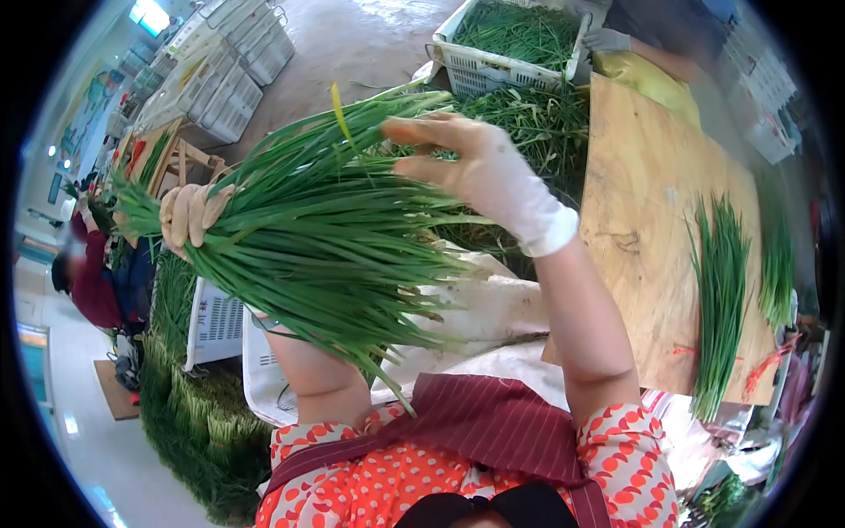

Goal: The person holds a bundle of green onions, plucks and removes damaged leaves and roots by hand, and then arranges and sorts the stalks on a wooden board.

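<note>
My gloved left hand (194, 216) is closed around a big bunch of garlic chives (326, 233), gripping it near one end. The long green leaves fan out to the right across my lap. A yellow leaf (340, 114) sticks up from the top of the bunch. Over the bunch's right side is my gloved right hand (493, 172), its fingers apart and pointing left. Its fingertips are beside the leaves; whether they touch any is unclear.
To the right, a wooden board (642, 194) bears a chive bundle (722, 299) and red ties (770, 365). Ahead stand a crate of greens (444, 53) and a loose heap (537, 132). Chives (198, 422) lie at left. Another person's gloved hand (607, 40) is at the far right.
</note>
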Tool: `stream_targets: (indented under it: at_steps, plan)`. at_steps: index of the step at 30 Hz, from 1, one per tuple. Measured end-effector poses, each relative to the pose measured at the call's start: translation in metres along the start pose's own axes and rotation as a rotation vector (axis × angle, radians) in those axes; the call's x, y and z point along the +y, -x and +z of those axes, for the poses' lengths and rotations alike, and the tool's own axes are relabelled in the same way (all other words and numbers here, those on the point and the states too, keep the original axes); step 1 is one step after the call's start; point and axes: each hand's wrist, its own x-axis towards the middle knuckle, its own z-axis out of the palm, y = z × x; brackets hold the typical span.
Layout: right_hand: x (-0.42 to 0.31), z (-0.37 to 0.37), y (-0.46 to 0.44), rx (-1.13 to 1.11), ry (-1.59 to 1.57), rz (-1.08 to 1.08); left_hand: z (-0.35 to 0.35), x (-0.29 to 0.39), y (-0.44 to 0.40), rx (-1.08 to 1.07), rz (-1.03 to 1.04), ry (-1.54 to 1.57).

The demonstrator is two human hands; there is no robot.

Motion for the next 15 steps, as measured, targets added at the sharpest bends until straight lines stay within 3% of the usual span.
stream_targets:
  at_steps: [2,5,6,7,9,11,15]
  plan:
    - [0.002,0.017,-0.007,-0.019,-0.103,-0.136,-0.006,0.011,-0.003,-0.060,-0.055,-0.018]
    - [-0.003,0.015,-0.007,-0.146,-0.392,-0.080,-0.013,0.029,-0.003,-0.139,-0.162,-0.007]
    - [-0.009,0.008,0.000,-0.034,-0.567,0.091,-0.018,0.035,-0.002,-0.240,-0.145,-0.034]
    - [-0.013,-0.004,0.003,0.092,-0.438,0.078,-0.022,0.039,0.000,-0.340,-0.129,-0.063]
    - [0.022,-0.024,0.017,0.250,-0.502,0.026,-0.027,0.045,0.003,-0.503,-0.083,-0.055]
    - [0.048,-0.040,0.034,0.558,-1.028,0.182,-0.027,0.050,0.003,-0.539,-0.052,0.004]
    - [0.107,-0.088,0.071,0.825,-1.365,0.087,-0.019,0.056,0.006,-0.549,-0.018,0.096]
